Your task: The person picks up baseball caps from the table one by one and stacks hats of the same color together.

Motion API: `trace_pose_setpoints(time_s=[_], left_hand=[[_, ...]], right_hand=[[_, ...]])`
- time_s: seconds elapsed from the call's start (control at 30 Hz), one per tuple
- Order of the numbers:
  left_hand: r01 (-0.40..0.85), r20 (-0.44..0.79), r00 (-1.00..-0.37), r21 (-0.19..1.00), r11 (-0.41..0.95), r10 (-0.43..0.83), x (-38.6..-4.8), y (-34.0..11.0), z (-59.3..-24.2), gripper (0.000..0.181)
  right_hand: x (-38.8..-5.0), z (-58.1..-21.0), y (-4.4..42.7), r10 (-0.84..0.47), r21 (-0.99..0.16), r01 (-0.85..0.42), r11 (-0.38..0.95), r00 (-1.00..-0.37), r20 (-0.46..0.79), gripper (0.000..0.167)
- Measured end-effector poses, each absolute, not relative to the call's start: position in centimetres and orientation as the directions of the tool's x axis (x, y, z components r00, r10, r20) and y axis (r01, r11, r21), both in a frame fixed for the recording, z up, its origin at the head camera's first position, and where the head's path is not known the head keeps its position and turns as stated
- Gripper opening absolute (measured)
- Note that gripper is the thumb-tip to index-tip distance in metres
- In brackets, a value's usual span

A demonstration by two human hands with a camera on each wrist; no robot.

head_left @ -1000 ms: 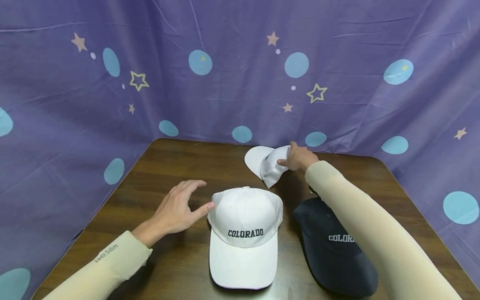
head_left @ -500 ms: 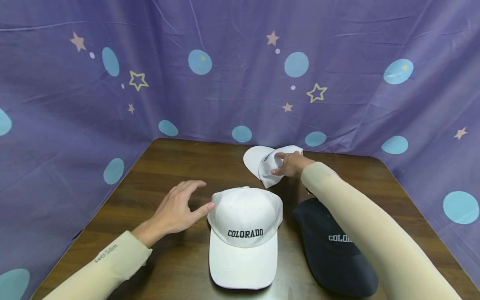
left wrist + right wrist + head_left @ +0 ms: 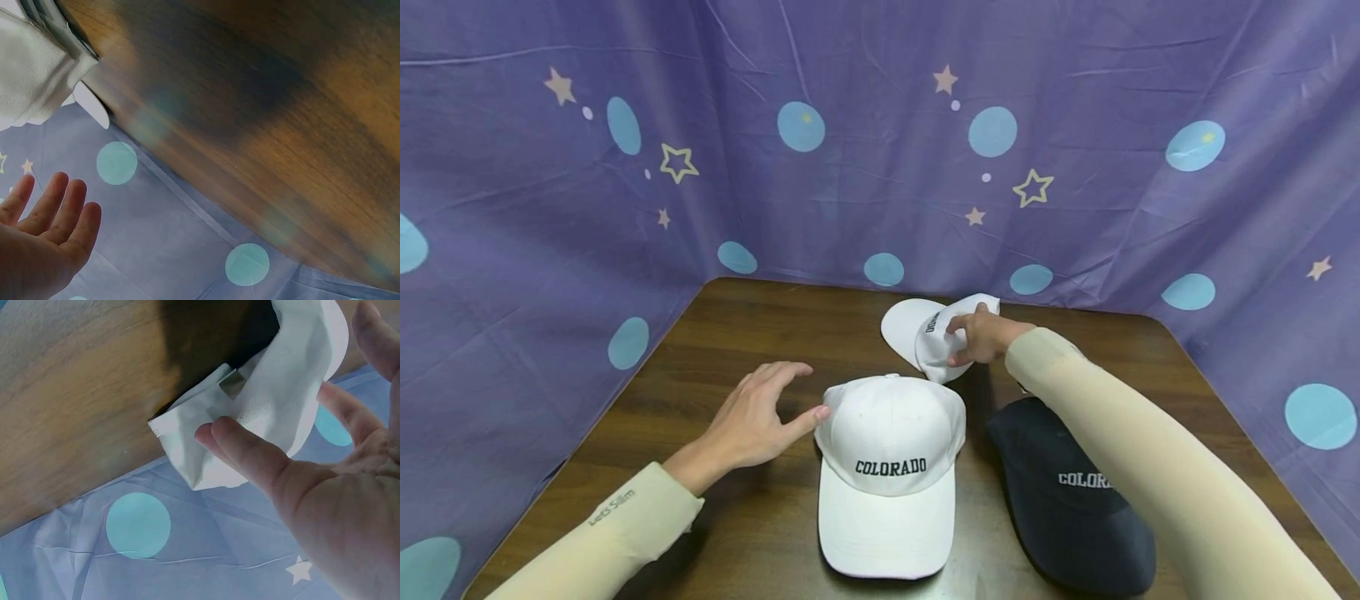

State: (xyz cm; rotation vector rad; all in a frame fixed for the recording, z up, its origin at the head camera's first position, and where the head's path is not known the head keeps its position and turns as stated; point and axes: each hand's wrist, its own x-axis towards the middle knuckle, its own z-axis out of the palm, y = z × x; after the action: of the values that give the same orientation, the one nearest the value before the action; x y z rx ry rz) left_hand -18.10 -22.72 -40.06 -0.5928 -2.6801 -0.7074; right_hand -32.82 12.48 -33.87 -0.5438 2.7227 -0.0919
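A white cap (image 3: 891,442) marked COLORADO stands at the table's front middle, its brim toward me. My left hand (image 3: 748,421) hovers at its left side, fingers spread and thumb tip close to the crown; whether they touch I cannot tell. Farther back, a second white cap (image 3: 934,337) lies with its brim to the left and its lettering partly covered. My right hand (image 3: 987,335) is at its crown with spread fingers. In the right wrist view, those fingers (image 3: 250,453) lie loosely over the cap's strap end (image 3: 194,437) without curling round it.
A dark cap (image 3: 1067,508) with white COLORADO lettering sits at the front right, partly hidden under my right sleeve (image 3: 1142,450). The brown wooden table (image 3: 760,325) ends at a purple curtain (image 3: 880,192) with stars and blue dots.
My right hand has shifted from the far white cap's back end toward its crown. That cap has turned slightly and come a little nearer, showing more lettering. My left hand has stayed still.
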Motion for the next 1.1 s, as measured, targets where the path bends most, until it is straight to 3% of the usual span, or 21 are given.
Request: trace_pose_setpoints(time_s=[0.27,0.47,0.6,0.73,0.93,1.1], left_hand=[[0.462,0.390,-0.867,0.396,0.794,0.310,-18.2,-22.7,-40.0,0.067],[0.457,0.376,-0.872,0.396,0.797,0.313,-18.3,-22.5,-40.0,0.069],[0.458,0.376,-0.871,0.394,0.796,0.315,-18.3,-22.4,-40.0,0.068],[0.457,0.378,-0.872,0.396,0.797,0.312,-18.3,-22.4,-40.0,0.068],[0.444,0.364,-0.880,0.401,0.802,0.305,-18.2,-22.5,-40.0,0.069],[0.437,0.360,-0.884,0.405,0.803,0.299,-18.3,-22.5,-40.0,0.070]], right_hand=[[-32.9,-33.1,13.7,-0.457,-0.224,-0.403,0.888,-0.834,-0.310,0.050],[-32.9,-32.9,14.2,-0.319,-0.314,-0.228,0.922,-0.906,-0.277,0.034],[-33.0,-32.8,14.4,-0.167,-0.285,-0.087,0.954,-0.948,-0.270,0.049],[-33.2,-33.1,14.4,-0.077,-0.252,0.012,0.968,-0.938,-0.339,0.071],[-33.3,-33.4,15.0,-0.122,-0.369,0.073,0.927,-0.869,-0.479,0.067],[-33.4,-33.0,15.5,-0.089,-0.443,0.149,0.884,-0.876,-0.474,0.066]])
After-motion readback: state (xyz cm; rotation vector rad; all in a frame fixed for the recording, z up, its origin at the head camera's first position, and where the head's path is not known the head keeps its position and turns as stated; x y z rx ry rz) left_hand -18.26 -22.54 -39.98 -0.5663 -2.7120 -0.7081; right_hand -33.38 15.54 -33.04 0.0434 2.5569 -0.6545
